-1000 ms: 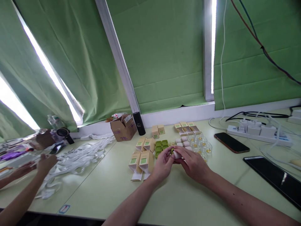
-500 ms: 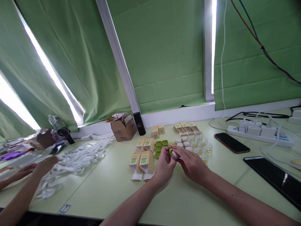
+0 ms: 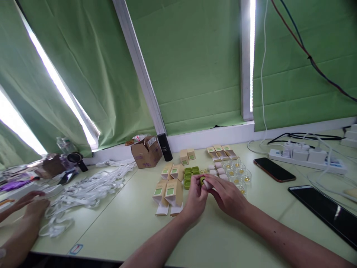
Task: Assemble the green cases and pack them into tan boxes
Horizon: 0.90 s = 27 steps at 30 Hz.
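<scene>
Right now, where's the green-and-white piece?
Head view, right of centre: the piece is held between left hand and right hand, right of the green cups.

L hand (image 3: 196, 199), R hand (image 3: 231, 197) tog., fingers (image 3: 216, 182) bent

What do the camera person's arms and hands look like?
The left hand and right hand wear no gloves. No sleeve, watch or bracelet shows on the left forearm or right forearm, which has two small spots. I can't tell about rings.

White daylight glares between green fabric blinds (image 3: 192, 67); a reflection streaks the black rectangular tablet (image 3: 315, 208); shadows are soft.
</scene>
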Each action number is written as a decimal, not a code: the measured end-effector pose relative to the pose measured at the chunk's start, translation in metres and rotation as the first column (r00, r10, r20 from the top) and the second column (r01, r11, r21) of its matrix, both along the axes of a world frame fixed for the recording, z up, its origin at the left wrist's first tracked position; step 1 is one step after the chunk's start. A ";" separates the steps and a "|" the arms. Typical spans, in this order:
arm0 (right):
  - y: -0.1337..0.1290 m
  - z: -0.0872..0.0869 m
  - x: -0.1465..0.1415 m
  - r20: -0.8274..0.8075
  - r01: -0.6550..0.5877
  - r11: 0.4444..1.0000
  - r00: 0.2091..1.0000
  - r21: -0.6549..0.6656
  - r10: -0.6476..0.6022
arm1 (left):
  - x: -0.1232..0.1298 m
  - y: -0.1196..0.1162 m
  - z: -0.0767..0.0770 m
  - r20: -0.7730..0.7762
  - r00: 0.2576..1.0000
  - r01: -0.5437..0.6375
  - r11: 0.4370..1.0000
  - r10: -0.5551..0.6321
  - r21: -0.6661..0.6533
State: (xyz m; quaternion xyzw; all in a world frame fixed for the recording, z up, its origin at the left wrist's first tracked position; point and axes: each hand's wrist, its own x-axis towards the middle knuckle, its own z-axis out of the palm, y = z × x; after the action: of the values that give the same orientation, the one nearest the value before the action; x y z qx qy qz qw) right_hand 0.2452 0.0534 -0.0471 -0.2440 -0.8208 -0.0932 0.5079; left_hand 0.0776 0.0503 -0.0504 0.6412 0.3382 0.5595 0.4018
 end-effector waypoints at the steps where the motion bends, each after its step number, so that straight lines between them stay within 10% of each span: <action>1: 0.001 0.000 0.001 -0.012 0.008 1.000 1.000 0.001 -0.008 | 0.000 0.000 0.001 0.021 0.999 0.038 0.999 -0.038 -0.012; 27: 0.005 -0.006 0.003 -0.036 0.074 0.997 0.997 0.005 -0.073 | 0.001 -0.004 0.009 0.072 0.992 0.111 0.990 -0.105 -0.088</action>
State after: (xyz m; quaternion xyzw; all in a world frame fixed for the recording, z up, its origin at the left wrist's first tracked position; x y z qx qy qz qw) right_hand 0.2483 0.0585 -0.0529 -0.2741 -0.8017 -0.1102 0.5196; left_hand 0.0782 0.0462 -0.0412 0.6202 0.3147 0.5421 0.4716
